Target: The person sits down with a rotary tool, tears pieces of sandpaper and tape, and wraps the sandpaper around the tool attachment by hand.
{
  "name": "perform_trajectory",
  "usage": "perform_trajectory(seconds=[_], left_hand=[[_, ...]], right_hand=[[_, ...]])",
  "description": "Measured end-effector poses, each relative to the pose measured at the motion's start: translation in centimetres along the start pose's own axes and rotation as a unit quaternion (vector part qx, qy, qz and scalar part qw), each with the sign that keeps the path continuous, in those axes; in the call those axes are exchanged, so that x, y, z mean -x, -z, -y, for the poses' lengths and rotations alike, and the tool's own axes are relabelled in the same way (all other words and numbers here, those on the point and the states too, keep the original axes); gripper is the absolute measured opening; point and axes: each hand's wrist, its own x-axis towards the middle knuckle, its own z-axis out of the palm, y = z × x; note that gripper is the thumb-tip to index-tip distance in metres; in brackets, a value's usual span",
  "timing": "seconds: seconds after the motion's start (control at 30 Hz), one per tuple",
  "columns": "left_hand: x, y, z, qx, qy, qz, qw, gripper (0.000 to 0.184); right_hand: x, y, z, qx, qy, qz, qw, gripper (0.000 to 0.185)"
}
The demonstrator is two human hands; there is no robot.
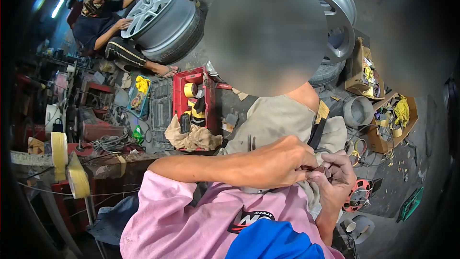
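My left hand reaches across my lap from the left, its fingers closed in a pinch at a small reddish-brown piece. From the other side my right hand grips the same piece between thumb and fingers. The piece looks like folded sandpaper, but most of it is covered by fingers. Both hands meet above my right thigh. Close behind them, a flat brush-like tool with a dark handle and a yellowish end lies against my light trousers.
A red toolbox with tape and a cloth stands ahead left. Cardboard boxes hold yellow scraps at right. Yellow tape rolls hang at left. A co-worker sits by a silver wheel rim on a tyre. Blurred patches hide part of the scene.
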Motion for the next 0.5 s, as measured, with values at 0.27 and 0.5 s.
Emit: perform_trajectory(seconds=[0.27,0.5], left_hand=[[1.3,-0.5,0.8,-0.017,0.026,-0.005,1.000,0.018],[1.4,-0.5,-0.9,-0.065,0.111,-0.038,0.991,0.010]], right_hand=[[0.8,-0.4,-1.5,0.102,0.062,0.005,0.993,0.016],[-0.4,-1.5,-2.0,0.074,0.167,0.044,0.982,0.021]])
